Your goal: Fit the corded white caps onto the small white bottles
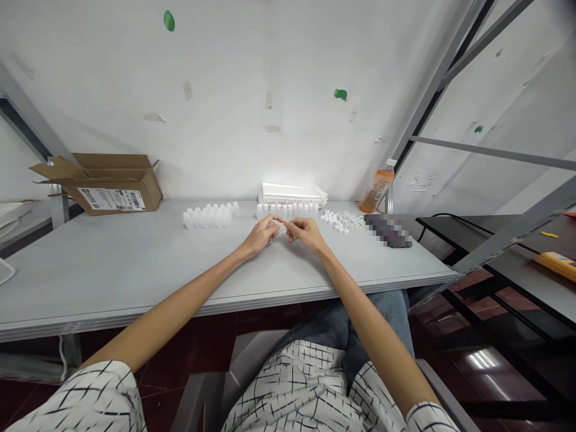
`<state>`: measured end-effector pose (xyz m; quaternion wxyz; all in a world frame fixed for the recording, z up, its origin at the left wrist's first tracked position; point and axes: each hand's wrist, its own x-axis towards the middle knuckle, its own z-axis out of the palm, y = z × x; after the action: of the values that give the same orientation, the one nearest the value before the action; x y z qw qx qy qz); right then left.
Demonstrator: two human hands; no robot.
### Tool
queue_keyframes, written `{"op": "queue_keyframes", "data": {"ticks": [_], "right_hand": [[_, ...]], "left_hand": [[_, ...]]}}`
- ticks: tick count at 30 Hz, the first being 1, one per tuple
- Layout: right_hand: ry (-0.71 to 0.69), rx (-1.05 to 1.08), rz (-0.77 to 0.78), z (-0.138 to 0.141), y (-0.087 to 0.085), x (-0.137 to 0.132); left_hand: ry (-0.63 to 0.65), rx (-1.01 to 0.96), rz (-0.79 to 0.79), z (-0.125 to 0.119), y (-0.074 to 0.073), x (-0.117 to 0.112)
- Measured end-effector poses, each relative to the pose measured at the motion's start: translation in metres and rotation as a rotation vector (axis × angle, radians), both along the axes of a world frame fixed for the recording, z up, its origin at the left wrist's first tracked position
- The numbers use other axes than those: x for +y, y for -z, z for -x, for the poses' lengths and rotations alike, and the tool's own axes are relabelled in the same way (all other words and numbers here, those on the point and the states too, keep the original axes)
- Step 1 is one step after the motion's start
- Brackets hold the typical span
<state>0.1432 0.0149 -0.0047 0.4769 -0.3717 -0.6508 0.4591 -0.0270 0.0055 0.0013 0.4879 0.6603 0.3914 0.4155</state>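
Note:
My left hand [263,235] and my right hand [306,231] meet over the middle of the grey table [135,264], fingers curled and pinched together around a small white piece [279,227] held between them. What the piece is, I cannot make out. Just beyond the hands stands a row of small white bottles [288,210], and a second cluster of white bottles [209,216] sits to the left. To the right lies a pile of small white caps [342,221].
A stack of white trays [292,193] leans by the wall. An open cardboard box [103,183] stands back left, an orange drink bottle [377,189] back right, a dark blurred object [389,231] beside it. Metal shelving rises at right.

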Motion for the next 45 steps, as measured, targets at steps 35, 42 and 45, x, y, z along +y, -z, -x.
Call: {"op": "queue_keyframes", "data": {"ticks": [35,42,45], "right_hand": [[0.049,-0.203,-0.047,0.0016,0.0021,-0.006],[0.007,-0.222,-0.012,0.0012,0.0005,-0.0066],[0.016,-0.194,-0.002,0.0015,0.0022,-0.0049]], "left_hand": [[-0.039,0.269,-0.285,0.0017,0.0018,0.0003],[-0.032,0.372,-0.33,0.0,-0.0018,-0.0067],[-0.033,0.4,-0.347,-0.0008,-0.0031,-0.008]]}}
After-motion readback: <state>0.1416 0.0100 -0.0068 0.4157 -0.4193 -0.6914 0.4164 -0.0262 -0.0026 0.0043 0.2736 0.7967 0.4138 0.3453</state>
